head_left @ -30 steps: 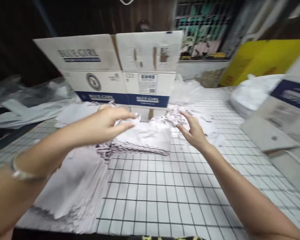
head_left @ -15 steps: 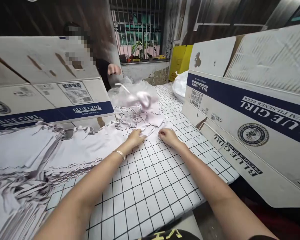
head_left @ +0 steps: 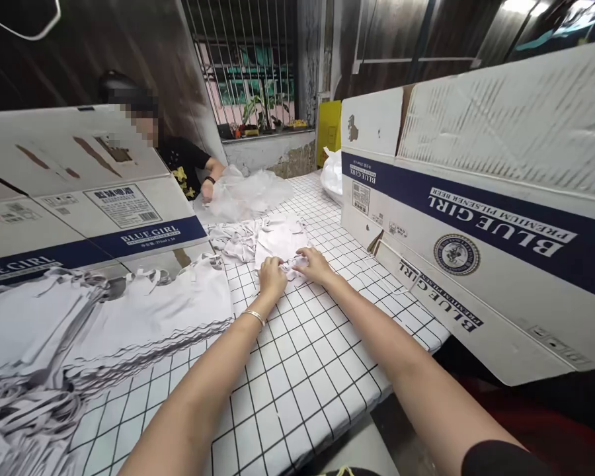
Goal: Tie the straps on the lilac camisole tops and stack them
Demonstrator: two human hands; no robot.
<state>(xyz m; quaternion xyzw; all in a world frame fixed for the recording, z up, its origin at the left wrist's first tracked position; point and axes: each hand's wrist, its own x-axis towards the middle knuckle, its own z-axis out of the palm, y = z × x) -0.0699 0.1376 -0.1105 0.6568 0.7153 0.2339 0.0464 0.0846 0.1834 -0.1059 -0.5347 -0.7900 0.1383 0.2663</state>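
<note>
A pale pinkish-white garment (head_left: 280, 237) lies spread on the grid-patterned table, its far part flat and its near edge bunched. At that near edge my left hand (head_left: 272, 277) has its fingers curled over the cloth. My right hand (head_left: 317, 266) pinches the gathered straps or trim from the other side, a short way from the left. More crumpled pale garments (head_left: 234, 241) lie just left of it. Beside my left forearm stretch stacks of similar garments (head_left: 178, 301) with wavy hems and straps.
An open beer carton (head_left: 151, 198) stands on the left behind the stacks, another carton (head_left: 476, 198) along the right edge. Clear plastic bags (head_left: 250, 192) lie at the far end, near a co-worker's hand (head_left: 208, 190). A white bag (head_left: 332, 175) sits by the right carton.
The garment, crumpled before, is now laid flatter, with my hands closer together on its near edge. The blurred pale shape above the pile is gone. The view has turned slightly right.
</note>
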